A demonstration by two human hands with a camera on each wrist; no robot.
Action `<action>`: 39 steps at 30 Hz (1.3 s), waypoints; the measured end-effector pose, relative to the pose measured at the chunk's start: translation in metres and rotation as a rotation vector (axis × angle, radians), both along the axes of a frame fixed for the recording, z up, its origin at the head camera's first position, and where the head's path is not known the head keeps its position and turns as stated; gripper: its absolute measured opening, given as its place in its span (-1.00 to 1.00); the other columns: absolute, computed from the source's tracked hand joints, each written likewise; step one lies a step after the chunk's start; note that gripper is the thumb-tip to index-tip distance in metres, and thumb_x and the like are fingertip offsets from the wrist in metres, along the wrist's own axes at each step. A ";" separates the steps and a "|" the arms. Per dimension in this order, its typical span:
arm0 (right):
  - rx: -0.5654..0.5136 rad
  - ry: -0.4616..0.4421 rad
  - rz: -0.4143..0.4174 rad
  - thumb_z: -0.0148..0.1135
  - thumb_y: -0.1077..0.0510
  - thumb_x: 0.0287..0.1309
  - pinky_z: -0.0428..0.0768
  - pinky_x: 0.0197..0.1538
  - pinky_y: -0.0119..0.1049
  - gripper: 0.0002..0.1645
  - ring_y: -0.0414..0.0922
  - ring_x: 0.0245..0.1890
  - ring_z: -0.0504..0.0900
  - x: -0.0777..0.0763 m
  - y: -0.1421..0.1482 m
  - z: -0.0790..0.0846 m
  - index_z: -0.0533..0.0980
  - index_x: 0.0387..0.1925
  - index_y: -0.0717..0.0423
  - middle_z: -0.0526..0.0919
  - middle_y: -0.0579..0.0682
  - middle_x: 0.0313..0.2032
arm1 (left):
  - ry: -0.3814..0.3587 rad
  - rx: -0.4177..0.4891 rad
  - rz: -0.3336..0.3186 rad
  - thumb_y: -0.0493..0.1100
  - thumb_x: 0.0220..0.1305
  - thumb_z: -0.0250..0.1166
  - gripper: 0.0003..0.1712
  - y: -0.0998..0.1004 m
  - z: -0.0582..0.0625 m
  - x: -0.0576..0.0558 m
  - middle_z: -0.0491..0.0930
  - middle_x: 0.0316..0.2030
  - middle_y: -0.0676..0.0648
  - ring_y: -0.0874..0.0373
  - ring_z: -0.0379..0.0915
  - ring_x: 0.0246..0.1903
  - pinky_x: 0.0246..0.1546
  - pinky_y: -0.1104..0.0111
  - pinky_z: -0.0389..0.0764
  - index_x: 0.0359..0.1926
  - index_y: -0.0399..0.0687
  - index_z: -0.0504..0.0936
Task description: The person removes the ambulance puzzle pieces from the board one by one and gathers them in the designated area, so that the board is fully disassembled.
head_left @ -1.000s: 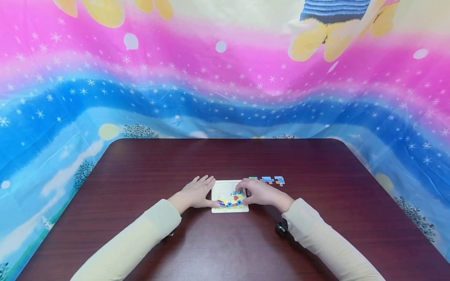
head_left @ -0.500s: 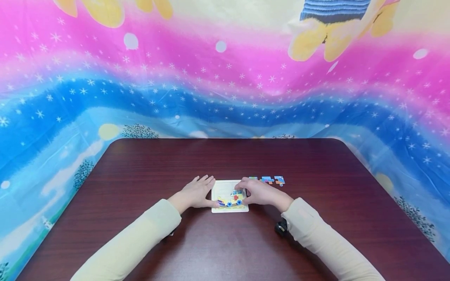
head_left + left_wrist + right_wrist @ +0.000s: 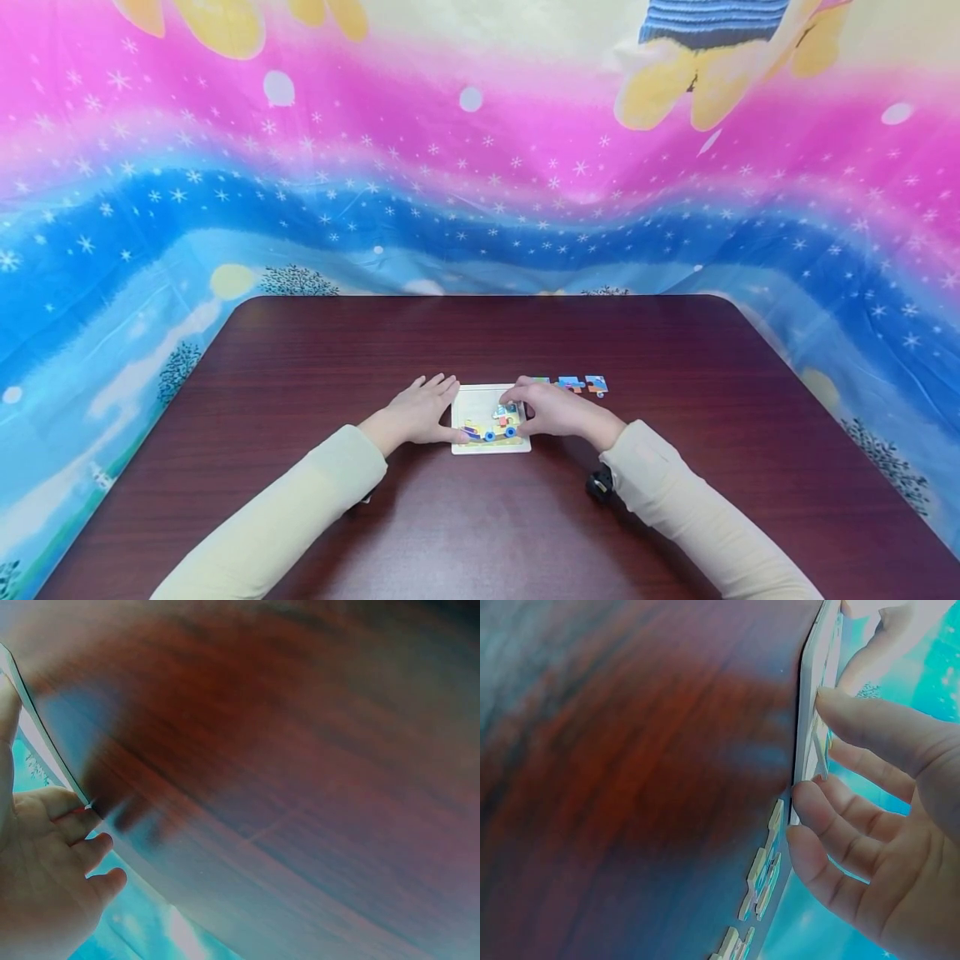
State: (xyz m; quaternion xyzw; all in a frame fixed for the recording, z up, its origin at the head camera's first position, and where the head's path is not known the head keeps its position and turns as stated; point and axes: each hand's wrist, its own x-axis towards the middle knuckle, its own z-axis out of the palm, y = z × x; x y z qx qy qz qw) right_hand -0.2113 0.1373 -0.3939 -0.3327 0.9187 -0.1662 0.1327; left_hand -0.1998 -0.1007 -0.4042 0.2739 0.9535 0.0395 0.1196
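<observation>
A square puzzle board (image 3: 480, 399) with a pale frame lies on the table, its lower part showing a yellow vehicle with blue wheels. My left hand (image 3: 416, 413) rests at the board's left side, fingers spread and straight, thumb over the lower left of the picture. From the right, my right hand (image 3: 558, 410) reaches over the board and pinches a puzzle piece (image 3: 507, 411) with curled fingers. In the right wrist view that piece stands tilted off the board between thumb and fingers. Part of it is hidden by the hand.
Several loose puzzle pieces (image 3: 596, 385) lie on the dark wooden table (image 3: 480, 525), beyond and to the right of the board; one is partly behind my right hand. A colourful patterned cloth (image 3: 480, 183) hangs past the table's far edge.
The puzzle piece under my right fingers has shifted and tilted slightly on the board, with a tiny movement of that hand. My left hand has stayed in place.
</observation>
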 end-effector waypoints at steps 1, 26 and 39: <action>0.004 0.001 -0.001 0.42 0.18 -0.08 0.43 -0.46 -0.37 -0.48 -0.21 -0.51 0.38 0.000 0.000 0.000 0.54 0.01 0.06 0.45 -0.12 -0.24 | 0.000 0.000 0.000 0.41 0.08 0.12 0.07 0.000 0.000 0.000 0.05 0.36 -0.16 -0.03 -0.14 0.35 0.29 0.10 -0.06 0.37 -0.25 0.09; -0.148 0.019 -0.051 0.31 0.33 -0.01 0.49 -0.42 -0.36 -0.47 -0.25 -0.51 0.47 -0.005 0.026 0.009 0.41 0.06 0.24 0.48 -0.05 -0.26 | 0.004 -0.010 -0.011 0.42 0.09 0.10 0.08 0.000 0.000 -0.001 0.04 0.36 -0.15 -0.02 -0.14 0.35 0.29 0.10 -0.08 0.38 -0.25 0.07; -0.194 0.045 -0.123 0.34 0.35 -0.05 0.49 -0.48 -0.35 -0.48 -0.22 -0.50 0.47 -0.002 0.067 0.012 0.44 0.03 0.26 0.52 -0.02 -0.30 | 0.010 0.015 -0.036 0.40 0.12 0.09 0.05 -0.001 0.001 0.002 0.04 0.36 -0.20 -0.06 -0.14 0.34 0.29 0.08 -0.06 0.36 -0.29 0.11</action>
